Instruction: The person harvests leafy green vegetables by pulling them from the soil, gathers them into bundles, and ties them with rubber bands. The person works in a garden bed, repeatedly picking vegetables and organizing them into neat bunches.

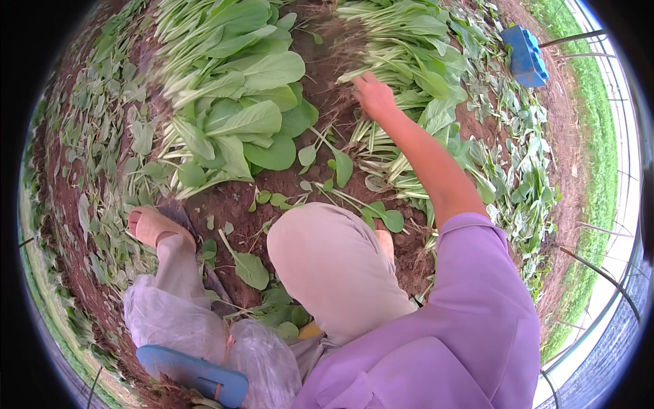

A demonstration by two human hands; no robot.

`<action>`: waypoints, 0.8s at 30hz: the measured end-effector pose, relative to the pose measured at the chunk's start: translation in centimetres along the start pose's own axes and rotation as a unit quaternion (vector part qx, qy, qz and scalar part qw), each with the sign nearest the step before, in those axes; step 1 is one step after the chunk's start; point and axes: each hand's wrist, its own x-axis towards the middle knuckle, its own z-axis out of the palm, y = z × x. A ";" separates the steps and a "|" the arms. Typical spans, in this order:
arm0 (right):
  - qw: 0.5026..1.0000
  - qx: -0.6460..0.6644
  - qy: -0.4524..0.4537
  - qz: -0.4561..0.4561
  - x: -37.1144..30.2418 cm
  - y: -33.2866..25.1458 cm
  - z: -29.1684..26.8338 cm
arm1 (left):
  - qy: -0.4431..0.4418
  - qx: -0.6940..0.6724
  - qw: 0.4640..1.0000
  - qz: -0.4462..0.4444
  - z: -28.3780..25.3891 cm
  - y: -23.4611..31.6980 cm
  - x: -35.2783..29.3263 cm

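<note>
In the head view, the right hand [373,97] has its fingers at the stem ends of the greens [430,80], leaves pointing rightward from the fingers, probably for easy reach, though I can't tell whether they grip; the left hand is unseen.

Smooth, softly glossy leafy greens [255,123] with slick-looking stems [178,78] lie on rough, crumbly, matt soil [221,199]. By the soil's far right edge, a blue block [524,58] looks like smooth, hard plastic. The person's purple shirt [429,358] and beige trousers [327,262] are matt cloth; nearby, thin clear plastic film [262,361] is crinkled and shiny.
</note>
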 end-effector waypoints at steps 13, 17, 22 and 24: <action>0.987 -0.078 0.014 -0.137 3.5 2.1 -1.7 | -0.006 0.079 0.997 -0.004 2.6 2.3 4.8; 0.982 -0.055 0.080 -0.161 2.9 3.0 -4.4 | -0.007 0.083 0.996 0.004 3.1 2.7 4.9; 0.976 -0.009 0.101 -0.191 1.7 1.2 -8.1 | -0.001 0.088 0.996 0.006 2.5 3.1 3.8; 0.978 0.002 0.115 -0.172 0.6 0.6 -10.3 | -0.002 0.097 0.995 0.007 2.0 3.1 2.9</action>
